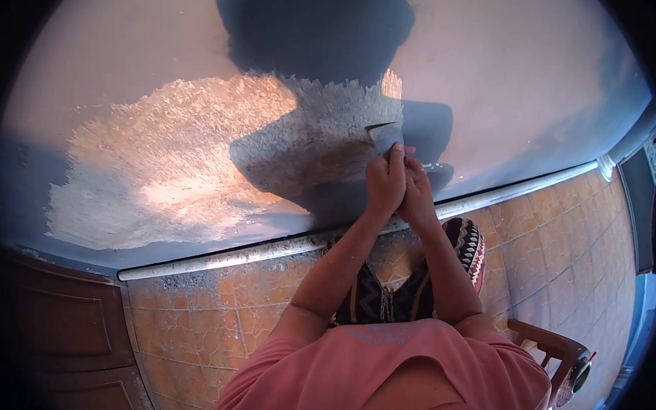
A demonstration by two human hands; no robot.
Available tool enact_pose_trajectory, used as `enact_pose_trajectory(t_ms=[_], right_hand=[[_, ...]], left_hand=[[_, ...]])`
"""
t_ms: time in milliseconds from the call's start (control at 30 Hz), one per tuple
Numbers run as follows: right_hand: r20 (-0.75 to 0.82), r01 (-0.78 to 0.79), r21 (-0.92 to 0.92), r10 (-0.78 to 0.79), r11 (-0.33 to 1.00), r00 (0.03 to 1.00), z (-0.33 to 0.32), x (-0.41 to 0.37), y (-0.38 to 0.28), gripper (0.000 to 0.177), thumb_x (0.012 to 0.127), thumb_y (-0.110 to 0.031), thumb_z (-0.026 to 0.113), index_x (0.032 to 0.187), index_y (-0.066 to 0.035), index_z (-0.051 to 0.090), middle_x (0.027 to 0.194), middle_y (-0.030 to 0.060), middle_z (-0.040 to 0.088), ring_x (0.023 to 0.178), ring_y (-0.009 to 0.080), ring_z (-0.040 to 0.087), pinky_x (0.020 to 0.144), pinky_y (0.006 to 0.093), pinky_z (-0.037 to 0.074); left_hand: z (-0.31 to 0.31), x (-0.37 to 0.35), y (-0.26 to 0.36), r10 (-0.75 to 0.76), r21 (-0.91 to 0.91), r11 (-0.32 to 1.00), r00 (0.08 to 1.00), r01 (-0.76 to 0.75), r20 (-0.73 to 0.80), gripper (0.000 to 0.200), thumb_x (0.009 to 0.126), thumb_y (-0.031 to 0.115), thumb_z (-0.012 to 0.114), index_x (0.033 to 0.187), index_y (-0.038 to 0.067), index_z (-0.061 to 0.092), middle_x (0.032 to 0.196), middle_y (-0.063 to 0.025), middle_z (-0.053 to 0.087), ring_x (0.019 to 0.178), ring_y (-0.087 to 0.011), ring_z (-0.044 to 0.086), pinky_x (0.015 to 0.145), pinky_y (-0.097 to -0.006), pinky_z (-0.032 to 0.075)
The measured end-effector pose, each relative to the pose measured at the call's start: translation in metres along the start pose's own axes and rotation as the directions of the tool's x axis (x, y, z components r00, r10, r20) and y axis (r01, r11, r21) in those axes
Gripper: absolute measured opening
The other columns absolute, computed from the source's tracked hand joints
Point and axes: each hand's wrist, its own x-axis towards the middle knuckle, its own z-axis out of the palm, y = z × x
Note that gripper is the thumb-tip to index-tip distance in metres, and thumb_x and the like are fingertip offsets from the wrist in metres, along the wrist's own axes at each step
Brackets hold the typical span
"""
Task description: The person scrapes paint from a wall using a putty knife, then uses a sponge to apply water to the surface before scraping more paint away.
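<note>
A flat-bladed scraper (385, 137) is pressed against the wall (484, 73) at the right edge of a rough, scraped patch (178, 138). My left hand (385, 184) is closed at the tool's handle end, with a thumb reaching up toward the blade. Right beside it, my right hand (416, 192) is closed against the left hand, and its fingertips show behind the thumb. Both hands appear to grip the scraper together. The handle is hidden by the fingers. Smooth paint borders the patch, and my shadow falls over part of it.
A pale baseboard (225, 261) runs along the wall's foot, with scraped debris (188, 278) on the tiled floor (194, 323). Brown wooden panelling (64, 326) stands at lower left. A wooden chair (554, 343) is behind my right side. My patterned knees are close to the wall.
</note>
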Motion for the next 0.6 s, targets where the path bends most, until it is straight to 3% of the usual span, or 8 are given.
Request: enact_pose_trajectory(t_ms=[133,200,267,300,400,500,567,600], right_hand=[[0.018,-0.055,-0.028,0.056,0.998,0.998,-0.001,-0.008,-0.009,0.030,0.101,-0.025,0.043,0.115,0.000,0.051,0.091,0.0045,0.062,0.075,0.0081,0.060,0.058,0.0199,0.048],[-0.014,0.047,-0.118,-0.049,0.992,0.999,0.001,-0.005,-0.003,0.033,0.101,-0.025,0.045,0.118,0.003,0.050,0.091,0.0033,0.062,0.077,0.0058,0.059,0.062,0.0191,0.047],[-0.034,0.028,-0.093,-0.032,0.995,0.999,0.002,-0.001,0.001,0.030,0.101,-0.026,0.043,0.116,-0.001,0.050,0.087,0.0026,0.062,0.069,0.0058,0.058,0.053,0.0185,0.045],[-0.048,0.018,-0.078,-0.022,0.997,0.999,0.003,-0.001,0.001,0.029,0.101,-0.026,0.042,0.115,-0.003,0.050,0.085,0.0023,0.062,0.065,0.0058,0.058,0.048,0.0183,0.043],[0.078,-0.109,-0.059,0.113,0.992,0.990,-0.008,0.007,-0.013,0.029,0.102,-0.027,0.042,0.113,-0.003,0.052,0.084,0.0013,0.061,0.065,0.0054,0.057,0.049,0.0193,0.044],[0.024,0.049,-0.184,-0.045,0.982,0.999,-0.005,0.005,-0.006,0.030,0.102,-0.028,0.042,0.108,-0.002,0.055,0.083,0.0011,0.061,0.063,0.0053,0.056,0.050,0.0201,0.044],[-0.002,0.244,-0.258,-0.253,0.935,0.967,-0.014,0.014,0.025,0.031,0.102,-0.028,0.042,0.105,-0.001,0.056,0.082,0.0011,0.061,0.065,0.0053,0.056,0.051,0.0200,0.044],[0.013,0.234,-0.275,-0.240,0.933,0.971,-0.015,0.017,0.023,0.031,0.102,-0.028,0.042,0.104,-0.001,0.057,0.082,0.0013,0.061,0.067,0.0053,0.056,0.054,0.0200,0.044]], left_hand=[[-0.002,-0.001,-0.001,-0.001,-0.009,1.000,1.000,0.001,0.021,0.037,0.099,0.023,0.042,0.091,-0.005,0.066,0.070,-0.0087,0.065,0.064,-0.0132,0.060,0.061,-0.0271,0.049],[-0.003,-0.011,-0.004,0.040,-0.046,0.998,0.999,-0.039,0.012,0.038,0.099,0.023,0.043,0.091,-0.005,0.066,0.069,-0.0083,0.065,0.064,-0.0130,0.060,0.061,-0.0271,0.049],[-0.003,-0.003,0.000,0.077,-0.040,0.996,0.997,-0.076,0.020,0.037,0.099,0.023,0.043,0.089,-0.005,0.066,0.067,-0.0080,0.065,0.063,-0.0128,0.061,0.060,-0.0272,0.048],[0.000,0.004,0.001,0.074,-0.018,0.997,0.997,-0.074,0.034,0.037,0.099,0.023,0.044,0.088,-0.005,0.066,0.066,-0.0079,0.065,0.063,-0.0127,0.061,0.060,-0.0272,0.049],[0.000,0.012,0.005,0.051,-0.037,0.998,0.997,-0.049,0.063,0.037,0.099,0.024,0.044,0.088,-0.005,0.066,0.066,-0.0083,0.065,0.062,-0.0127,0.062,0.060,-0.0273,0.049],[0.001,0.002,-0.002,0.022,-0.074,0.997,0.999,-0.019,0.047,0.037,0.099,0.024,0.044,0.092,-0.005,0.066,0.068,-0.0082,0.064,0.064,-0.0125,0.060,0.063,-0.0266,0.048],[0.001,0.003,-0.004,0.044,-0.059,0.997,0.999,-0.042,0.030,0.037,0.099,0.024,0.044,0.092,-0.005,0.065,0.069,-0.0086,0.064,0.065,-0.0124,0.060,0.063,-0.0267,0.049],[0.002,0.005,-0.006,0.065,-0.034,0.997,0.997,-0.064,0.032,0.038,0.099,0.024,0.044,0.090,-0.006,0.065,0.068,-0.0091,0.065,0.064,-0.0125,0.061,0.062,-0.0272,0.049]])
